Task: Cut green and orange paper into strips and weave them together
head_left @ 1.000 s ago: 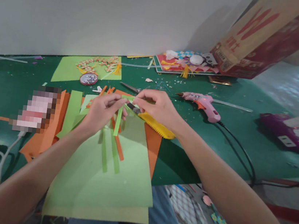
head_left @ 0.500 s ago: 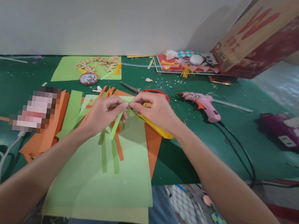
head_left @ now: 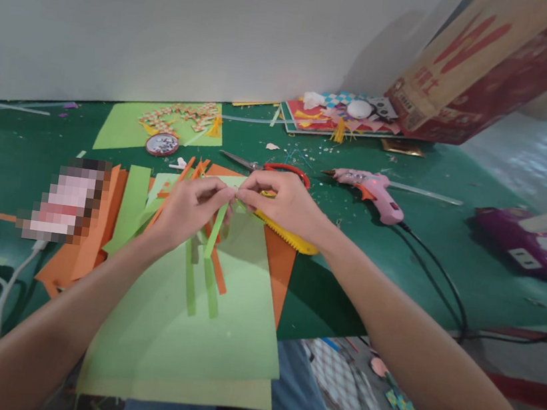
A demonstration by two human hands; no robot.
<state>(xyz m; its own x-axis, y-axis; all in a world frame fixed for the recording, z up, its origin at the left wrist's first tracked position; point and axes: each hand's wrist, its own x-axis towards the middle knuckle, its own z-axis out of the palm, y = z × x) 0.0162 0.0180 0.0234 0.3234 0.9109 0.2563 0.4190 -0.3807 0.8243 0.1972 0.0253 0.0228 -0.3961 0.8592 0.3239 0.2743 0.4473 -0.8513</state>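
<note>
My left hand (head_left: pixel 190 206) and my right hand (head_left: pixel 287 201) meet fingertip to fingertip over the light green sheets (head_left: pixel 195 342). Both pinch a green paper strip (head_left: pixel 216 230), whose loose end hangs below my left fingers. The part between the fingertips is mostly hidden. An orange paper strip (head_left: pixel 218 270) slants down under my left hand. Beneath my right hand lies a yellow tool with a toothed edge (head_left: pixel 292 234), partly covered. Just behind that hand are scissors with red handles (head_left: pixel 288 169).
A pink glue gun (head_left: pixel 376 190) with a black cord lies to the right. Orange paper (head_left: pixel 98 236) and a pixelated phone-like device (head_left: pixel 65 201) are at left. A dish of small bits (head_left: pixel 162 144) sits farther back. A paper bag (head_left: pixel 454 61) stands at back right.
The hanging end of the green strip has swung slightly to the right. Both hands stay almost in the same place, still pinching.
</note>
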